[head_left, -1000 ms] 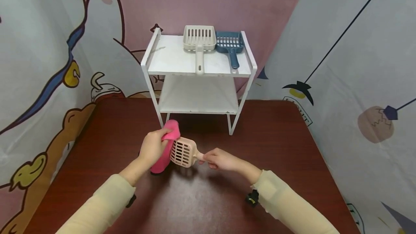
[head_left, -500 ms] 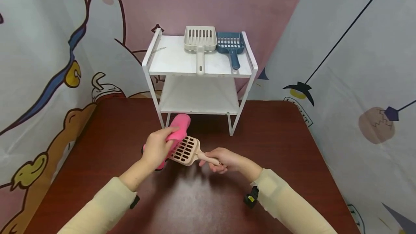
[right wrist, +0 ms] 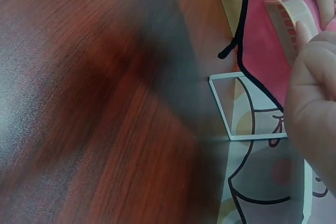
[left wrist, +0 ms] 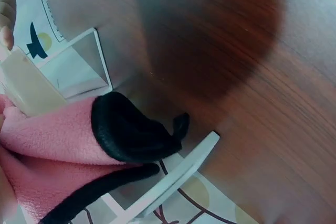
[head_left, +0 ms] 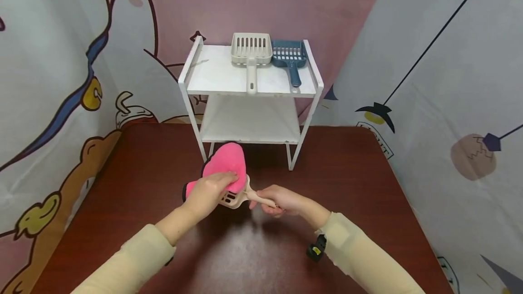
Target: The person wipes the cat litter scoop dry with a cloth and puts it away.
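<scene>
My left hand [head_left: 210, 192] grips a pink cloth [head_left: 229, 162] with black edging and presses it over the slotted head of a beige litter scoop [head_left: 233, 200]. Most of that head is hidden under the cloth. By its handle [head_left: 264, 200], the scoop is held in my right hand [head_left: 282, 200], above the table. In the left wrist view the cloth [left wrist: 63, 135] hangs in folds beside the scoop's pale back [left wrist: 29, 85]. From the right wrist, the cloth [right wrist: 265, 35] spreads behind the scoop's edge [right wrist: 289, 22].
A white two-tier shelf [head_left: 250, 119] stands at the back of the brown table [head_left: 347, 185]. On its top tier lie a cream litter scoop [head_left: 251, 53] and a blue litter scoop [head_left: 291, 58]. Printed curtains [head_left: 433, 58] surround the table.
The cloth has shifted from the scoop's left edge to across its head, as my left hand moved rightward. My right hand slid its hold so more of the handle shows.
</scene>
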A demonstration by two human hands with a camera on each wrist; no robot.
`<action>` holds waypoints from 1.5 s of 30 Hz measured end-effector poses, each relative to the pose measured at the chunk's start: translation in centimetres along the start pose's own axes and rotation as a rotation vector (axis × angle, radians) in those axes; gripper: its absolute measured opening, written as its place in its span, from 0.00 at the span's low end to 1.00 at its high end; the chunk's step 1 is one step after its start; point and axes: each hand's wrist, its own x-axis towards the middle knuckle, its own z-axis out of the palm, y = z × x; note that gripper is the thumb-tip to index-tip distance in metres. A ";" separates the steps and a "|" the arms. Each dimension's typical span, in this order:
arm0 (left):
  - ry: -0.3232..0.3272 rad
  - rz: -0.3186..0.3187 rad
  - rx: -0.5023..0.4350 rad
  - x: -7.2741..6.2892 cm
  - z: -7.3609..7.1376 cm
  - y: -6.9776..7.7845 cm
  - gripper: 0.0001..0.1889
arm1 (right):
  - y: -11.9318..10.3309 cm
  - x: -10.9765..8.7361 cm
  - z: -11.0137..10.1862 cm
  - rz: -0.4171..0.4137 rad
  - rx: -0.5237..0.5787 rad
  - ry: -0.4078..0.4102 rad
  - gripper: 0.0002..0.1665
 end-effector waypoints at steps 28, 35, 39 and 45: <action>0.131 0.154 0.044 -1.1 0.0 -0.3 0.18 | 0.2 -0.4 -1.4 0.086 0.276 -0.054 0.24; 0.075 0.176 0.142 -1.8 0.6 -1.1 0.17 | 0.2 -0.5 -1.4 0.055 0.293 -0.097 0.24; 0.089 0.078 0.119 -2.4 0.5 -2.5 0.18 | 0.3 -0.9 -1.7 0.044 0.296 -0.110 0.25; 0.075 -0.200 0.038 -3.3 -0.3 -4.0 0.17 | 0.6 -1.0 -1.9 0.054 0.307 -0.059 0.24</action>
